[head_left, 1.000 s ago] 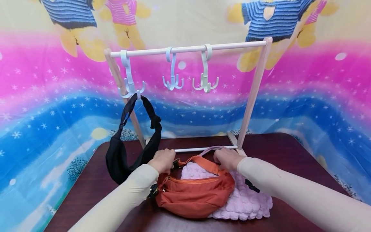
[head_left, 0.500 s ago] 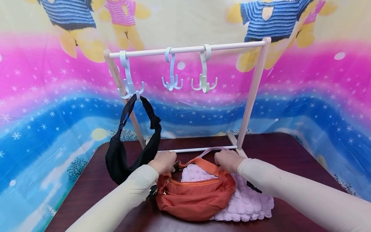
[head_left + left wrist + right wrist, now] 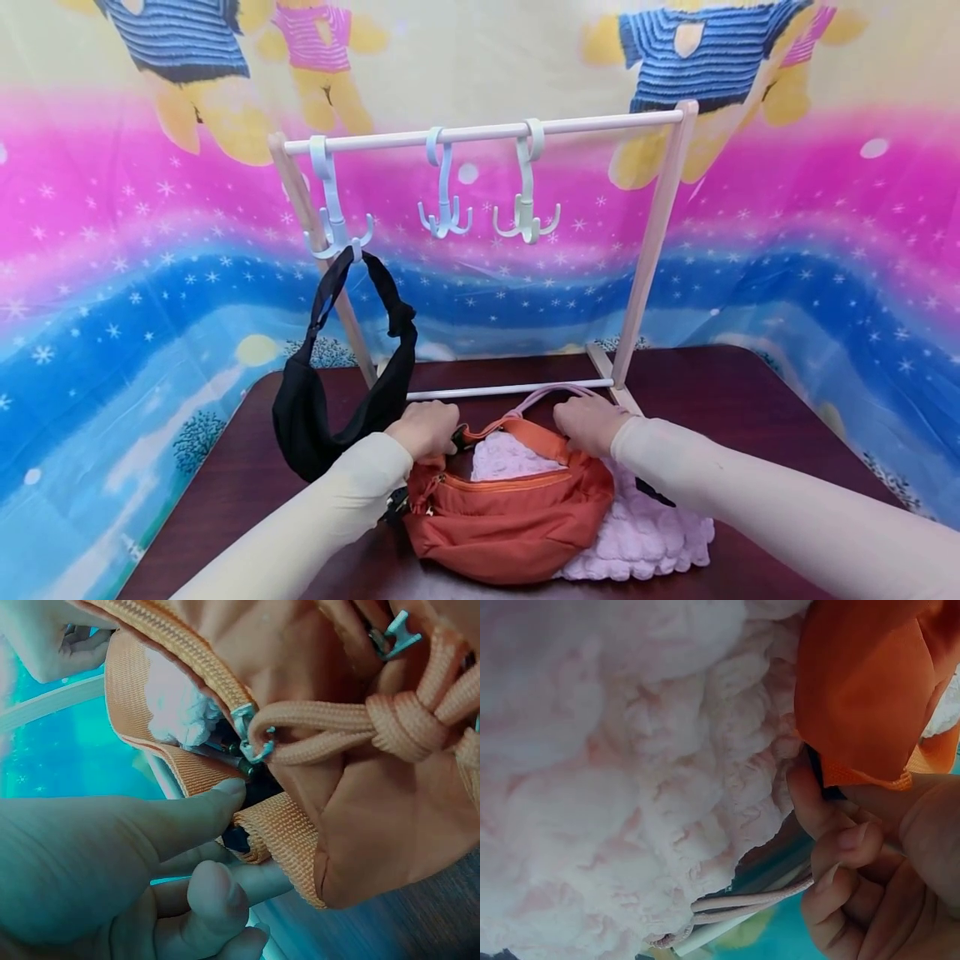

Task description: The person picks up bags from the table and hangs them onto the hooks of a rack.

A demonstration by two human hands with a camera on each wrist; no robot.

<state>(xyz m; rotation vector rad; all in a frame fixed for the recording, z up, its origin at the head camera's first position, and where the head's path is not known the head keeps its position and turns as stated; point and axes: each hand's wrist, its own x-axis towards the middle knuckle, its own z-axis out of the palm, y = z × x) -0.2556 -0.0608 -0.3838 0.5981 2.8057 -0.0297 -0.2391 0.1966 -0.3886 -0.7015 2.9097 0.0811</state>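
An orange waist bag (image 3: 517, 533) with a zip across its top is in front of me, overlapping a puffy pink quilted bag (image 3: 660, 533). At its left end, my left hand (image 3: 427, 427) pinches the webbing strap (image 3: 281, 840) between thumb and fingers, beside a corded zip pull (image 3: 322, 731). The bag's right end is where my right hand (image 3: 588, 423) pinches the strap, with a dark piece (image 3: 815, 771) beside the fingers. The pink bag's thin handles (image 3: 754, 900) pass behind the right hand. An orange strap (image 3: 534, 437) loops between both hands.
A wooden rack (image 3: 600, 122) stands behind the bags on the dark red table (image 3: 697, 383). A black waist bag (image 3: 303, 408) hangs from its left hook (image 3: 333, 217). A middle hook (image 3: 445, 200) and a right hook (image 3: 527, 200) hang from the same bar.
Both hands have shifted the orange bag slightly toward me, still gripping its ends. The pink bag's edge appears slightly farther right and nearer. The head view has tilted a little.
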